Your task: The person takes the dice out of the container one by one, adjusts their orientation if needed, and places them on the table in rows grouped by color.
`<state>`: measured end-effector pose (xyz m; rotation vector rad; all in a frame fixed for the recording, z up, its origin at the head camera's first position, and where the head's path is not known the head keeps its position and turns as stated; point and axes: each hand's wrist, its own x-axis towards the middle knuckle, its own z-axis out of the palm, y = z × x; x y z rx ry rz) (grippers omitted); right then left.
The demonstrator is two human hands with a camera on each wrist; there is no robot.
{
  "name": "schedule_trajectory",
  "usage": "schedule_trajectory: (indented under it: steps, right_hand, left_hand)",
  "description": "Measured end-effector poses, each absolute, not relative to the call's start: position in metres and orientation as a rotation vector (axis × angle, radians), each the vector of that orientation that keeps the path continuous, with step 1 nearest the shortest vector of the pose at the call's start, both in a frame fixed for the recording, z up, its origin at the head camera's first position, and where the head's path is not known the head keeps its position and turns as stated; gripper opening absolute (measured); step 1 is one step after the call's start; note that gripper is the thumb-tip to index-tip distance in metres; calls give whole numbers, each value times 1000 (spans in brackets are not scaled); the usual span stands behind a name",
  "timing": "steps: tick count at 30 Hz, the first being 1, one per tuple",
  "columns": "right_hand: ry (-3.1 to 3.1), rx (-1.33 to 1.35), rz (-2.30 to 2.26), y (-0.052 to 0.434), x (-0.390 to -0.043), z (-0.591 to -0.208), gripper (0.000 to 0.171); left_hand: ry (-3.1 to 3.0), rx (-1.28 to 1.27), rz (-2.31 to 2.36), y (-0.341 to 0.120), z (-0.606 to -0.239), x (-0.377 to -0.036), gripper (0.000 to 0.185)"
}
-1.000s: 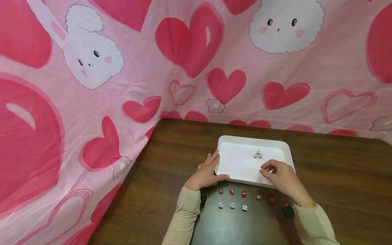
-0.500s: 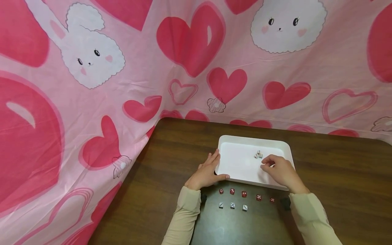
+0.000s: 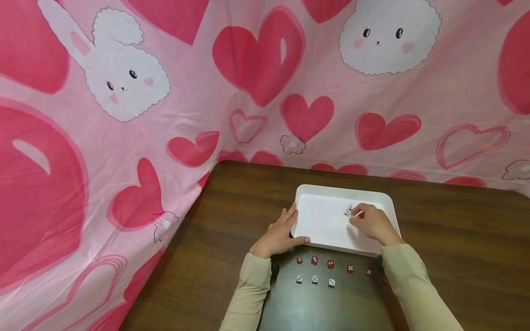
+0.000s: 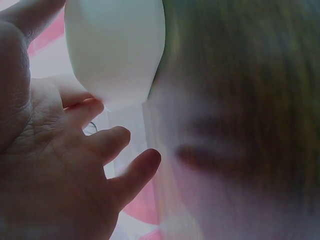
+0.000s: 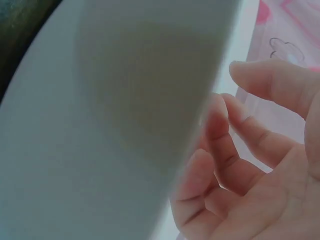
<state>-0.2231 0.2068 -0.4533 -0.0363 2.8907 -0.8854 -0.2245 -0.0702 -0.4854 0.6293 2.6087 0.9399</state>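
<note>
Item: small dice (image 3: 349, 210), a cluster of white cubes with dark pips, lying on the floor of the white tray (image 3: 323, 225), toward its 1 o'clock quarter

Handling, as a judgement: hard, stiff little cubes, very light, smooth-faced and prone to roll or skid on the glossy tray; not fragile. Best taken one at a time by a fingertip pinch on two opposite flat faces, from above

Right hand (image 3: 370, 223): inside the tray, fingertips at the cluster from its 4 o'clock side; fingers curled inward, and the right wrist view shows them (image 5: 220, 150) bent toward the palm beside the tray wall (image 5: 115, 125). Whether a die is actually pinched cannot be told; the contact point is hidden

Left hand (image 3: 279, 234): rests on the tray's rim at 9 o'clock, fingers relaxed and nearly straight along the outer wall, thumb laid against the near corner; the left wrist view shows the open palm (image 4: 55, 165) just beside the pale wall (image 4: 117, 45). It steadies, holds nothing

Also present: brown wooden table (image 3: 455, 239); a row of red dice (image 3: 330, 263) on the table at the tray's 6 o'clock, just beside its near edge; below them a shorter row of three white dice (image 3: 314, 279); pink heart-and-rabbit cloth (image 3: 256, 59) hung behind, at 12 o'clock
</note>
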Motion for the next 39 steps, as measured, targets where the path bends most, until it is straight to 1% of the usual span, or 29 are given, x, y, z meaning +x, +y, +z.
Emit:
schedule_trajectory:
  steps: [11, 22, 29, 39]
  right_hand:
    - [2880, -18, -890, 206, -235, -463, 29]
    - [2854, -3, -897, 203, -239, -467, 34]
    - [2832, 4, -909, 201, -240, -466, 30]
    - [2823, -19, -941, 200, -238, -469, 18]
  left_hand:
    - [2603, 635, 925, -69, -486, -223, 94]
    - [2615, 632, 920, -68, -487, -222, 94]
    - [2626, 638, 914, -67, -488, -224, 93]
    - [2630, 629, 912, -68, -487, -225, 93]
